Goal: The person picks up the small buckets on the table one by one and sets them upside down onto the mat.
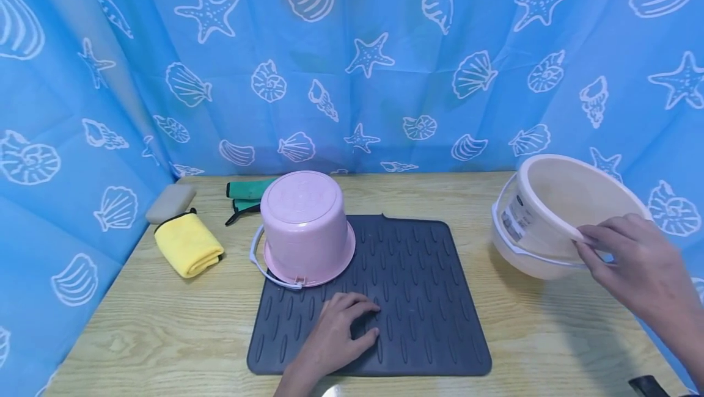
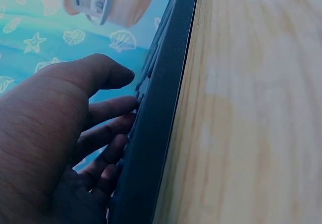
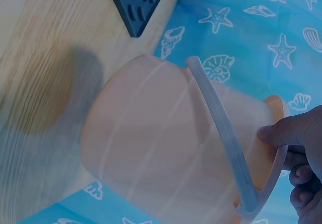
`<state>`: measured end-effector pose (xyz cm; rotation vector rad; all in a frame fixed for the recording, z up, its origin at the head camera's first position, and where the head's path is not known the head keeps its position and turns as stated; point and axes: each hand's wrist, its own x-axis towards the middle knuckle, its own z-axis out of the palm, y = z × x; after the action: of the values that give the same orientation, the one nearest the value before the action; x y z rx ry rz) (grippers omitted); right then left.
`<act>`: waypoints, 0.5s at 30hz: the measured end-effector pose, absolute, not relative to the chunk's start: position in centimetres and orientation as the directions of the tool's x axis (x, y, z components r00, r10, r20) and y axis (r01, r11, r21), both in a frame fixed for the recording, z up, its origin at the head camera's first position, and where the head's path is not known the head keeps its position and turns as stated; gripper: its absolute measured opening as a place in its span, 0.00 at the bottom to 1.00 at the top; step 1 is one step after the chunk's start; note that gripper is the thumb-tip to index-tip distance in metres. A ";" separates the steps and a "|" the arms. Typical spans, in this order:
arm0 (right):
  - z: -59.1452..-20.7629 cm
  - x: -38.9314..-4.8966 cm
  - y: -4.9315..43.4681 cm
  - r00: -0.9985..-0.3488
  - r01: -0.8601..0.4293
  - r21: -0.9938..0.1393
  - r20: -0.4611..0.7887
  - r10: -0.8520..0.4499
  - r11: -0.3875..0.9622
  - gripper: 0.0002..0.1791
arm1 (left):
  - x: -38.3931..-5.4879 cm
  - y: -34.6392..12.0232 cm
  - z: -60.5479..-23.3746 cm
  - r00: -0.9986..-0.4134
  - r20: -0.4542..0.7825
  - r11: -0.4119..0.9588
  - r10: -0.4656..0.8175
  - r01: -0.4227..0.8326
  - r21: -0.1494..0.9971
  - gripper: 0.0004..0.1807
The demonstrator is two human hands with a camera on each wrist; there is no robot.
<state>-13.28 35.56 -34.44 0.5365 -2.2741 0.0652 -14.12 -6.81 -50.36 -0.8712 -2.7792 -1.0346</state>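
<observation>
The left hand (image 1: 338,333) is rested on the near part of the dark mat (image 1: 418,299); its grip is loosely spread with nothing held, and in the left wrist view a gap is shown between thumb and fingers. To the right, the rim of the cream bucket (image 1: 550,235) is pinched by the right hand (image 1: 632,256), its grip closed with the thumb outside. The bucket is held tilted above the surface (image 1: 181,324). A label (image 1: 516,218) is seen in the head view; in the right wrist view a plain side is shown, crossed by the handle (image 3: 226,133). Upside down on the mat's far left corner, the pink bucket (image 1: 305,238) is placed. Beyond its left lie 2 folded cloths, yellow (image 1: 188,244) and green (image 1: 250,189), and a grey block (image 1: 170,203). Everything is backed by a blue curtain (image 1: 352,110).
</observation>
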 end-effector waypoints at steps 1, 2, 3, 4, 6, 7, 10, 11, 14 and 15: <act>-34.5 -13.3 35.5 -0.601 -0.402 0.118 0.714 -0.359 0.908 0.47 | -14.1 -6.8 -50.4 -0.841 0.232 0.617 0.489 0.522 0.589 0.16; -34.5 -13.3 35.4 -0.598 -0.404 0.114 0.717 -0.357 0.907 0.47 | -14.1 -6.8 -50.4 -0.841 0.231 0.618 0.489 0.521 0.589 0.16; -34.5 -13.3 35.3 -0.596 -0.407 0.110 0.721 -0.355 0.907 0.46 | -14.1 -6.8 -50.4 -0.842 0.228 0.620 0.489 0.519 0.588 0.16; -34.5 -13.3 35.2 -0.594 -0.411 0.104 0.723 -0.353 0.905 0.45 | -14.1 -6.7 -50.4 -0.844 0.225 0.622 0.487 0.516 0.589 0.16; -34.5 -13.4 34.9 -0.589 -0.423 0.096 0.726 -0.354 0.901 0.45 | -14.1 -6.7 -50.4 -0.845 0.220 0.627 0.487 0.514 0.586 0.16; -34.5 -13.4 34.8 -0.588 -0.427 0.093 0.727 -0.355 0.899 0.44 | -14.1 -6.7 -50.4 -0.846 0.218 0.629 0.486 0.512 0.585 0.16; -34.4 -13.5 34.5 -0.581 -0.443 0.089 0.730 -0.361 0.892 0.43 | -14.2 -6.7 -50.5 -0.846 0.215 0.630 0.487 0.511 0.584 0.16; -34.4 -13.6 34.4 -0.576 -0.448 0.088 0.732 -0.363 0.890 0.43 | -14.2 -6.7 -50.5 -0.846 0.215 0.629 0.488 0.512 0.585 0.16; -34.3 -13.8 34.1 -0.558 -0.466 0.089 0.743 -0.370 0.880 0.41 | -14.2 -6.7 -50.5 -0.846 0.217 0.627 0.487 0.512 0.586 0.16; -34.3 -13.8 33.9 -0.552 -0.472 0.089 0.746 -0.372 0.877 0.41 | -14.2 -6.8 -50.5 -0.846 0.219 0.627 0.487 0.513 0.587 0.16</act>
<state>-13.81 33.95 -34.35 0.6049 -2.2152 0.1537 -14.17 -6.75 -50.49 -0.8597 -2.7982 -1.0282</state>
